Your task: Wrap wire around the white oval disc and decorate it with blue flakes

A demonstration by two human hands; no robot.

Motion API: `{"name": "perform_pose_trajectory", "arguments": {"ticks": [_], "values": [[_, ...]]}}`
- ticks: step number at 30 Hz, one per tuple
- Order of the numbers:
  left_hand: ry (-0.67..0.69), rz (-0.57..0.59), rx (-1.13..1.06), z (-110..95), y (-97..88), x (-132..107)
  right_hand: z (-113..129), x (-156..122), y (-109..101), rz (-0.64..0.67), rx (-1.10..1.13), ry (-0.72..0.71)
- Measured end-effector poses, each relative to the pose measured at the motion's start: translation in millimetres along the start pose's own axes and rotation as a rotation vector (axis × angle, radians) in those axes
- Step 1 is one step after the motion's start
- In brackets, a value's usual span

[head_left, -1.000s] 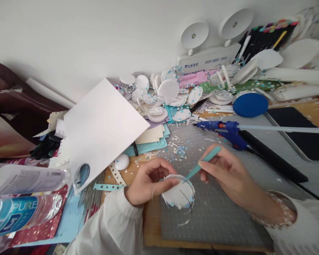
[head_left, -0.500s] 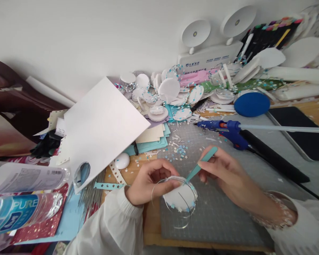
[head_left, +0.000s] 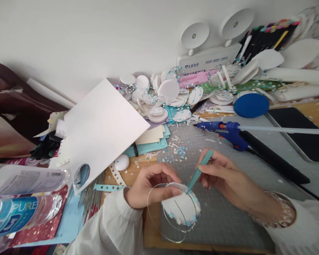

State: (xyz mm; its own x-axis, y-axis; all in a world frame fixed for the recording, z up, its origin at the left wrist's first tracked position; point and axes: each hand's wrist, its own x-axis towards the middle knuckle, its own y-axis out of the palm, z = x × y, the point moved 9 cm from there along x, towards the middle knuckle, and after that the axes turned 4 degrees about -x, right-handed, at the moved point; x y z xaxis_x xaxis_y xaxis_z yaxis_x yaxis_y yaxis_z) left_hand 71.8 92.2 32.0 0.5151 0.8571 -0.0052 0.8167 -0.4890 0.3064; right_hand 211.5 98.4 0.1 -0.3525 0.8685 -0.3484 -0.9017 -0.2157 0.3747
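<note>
Between thumb and fingers, my left hand (head_left: 155, 186) pinches a white round disc (head_left: 177, 209) by its upper left edge. Small blue and white star pieces line the disc's rim. Loops of thin silvery wire (head_left: 149, 209) curve around and across the disc, and a dark curved line lies over its face. In my right hand (head_left: 220, 171) is a pair of teal tweezers (head_left: 200, 171), gripped near the top, their tip at the disc's upper right rim. Whether the tip holds a star is too small to tell. Loose star confetti (head_left: 181, 151) lies on the grey cutting mat (head_left: 215, 223).
A blue glue gun (head_left: 228, 129) with a clear stick lies across the mat's back, by a phone (head_left: 303, 131) and blue oval lid (head_left: 251, 105). Decorated white discs (head_left: 168, 89) pile along the wall. A white board (head_left: 108, 120) and water bottle (head_left: 23, 212) are at left.
The disc has dropped slightly lower and shows more of its face. The wire loop stands out wider to the left and below. The tweezers have shifted a little down with it.
</note>
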Motion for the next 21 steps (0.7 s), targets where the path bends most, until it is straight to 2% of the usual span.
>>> {"name": "perform_pose_trajectory", "arguments": {"ticks": [7, 10, 14, 17, 19, 21], "values": [[-0.056, -0.013, -0.043, 3.8, -1.4, -0.2, 15.8, -7.3, 6.0, 0.094, -0.16, -0.214], [-0.07, -0.084, 0.002, 3.0, -10.7, -0.5, 17.1, -6.7, -4.5, -0.007, -0.187, -0.272], [-0.079, -0.197, 0.09, -0.4, -24.2, -1.1, 33.1, -11.4, -24.9, -0.248, -0.284, -0.442], [-0.112, -0.215, 0.15, 2.0, -25.3, -0.7, 52.9, -22.9, -21.6, -0.342, -0.602, -0.659], [-0.138, -0.195, 0.178, 5.8, -22.3, -0.2, 58.7, -28.4, -7.7, -0.31, -0.881, -0.786], [-0.147, -0.167, 0.209, 8.7, -19.0, 0.3, 56.6, -30.4, 7.3, -0.223, -1.092, -0.876]]}}
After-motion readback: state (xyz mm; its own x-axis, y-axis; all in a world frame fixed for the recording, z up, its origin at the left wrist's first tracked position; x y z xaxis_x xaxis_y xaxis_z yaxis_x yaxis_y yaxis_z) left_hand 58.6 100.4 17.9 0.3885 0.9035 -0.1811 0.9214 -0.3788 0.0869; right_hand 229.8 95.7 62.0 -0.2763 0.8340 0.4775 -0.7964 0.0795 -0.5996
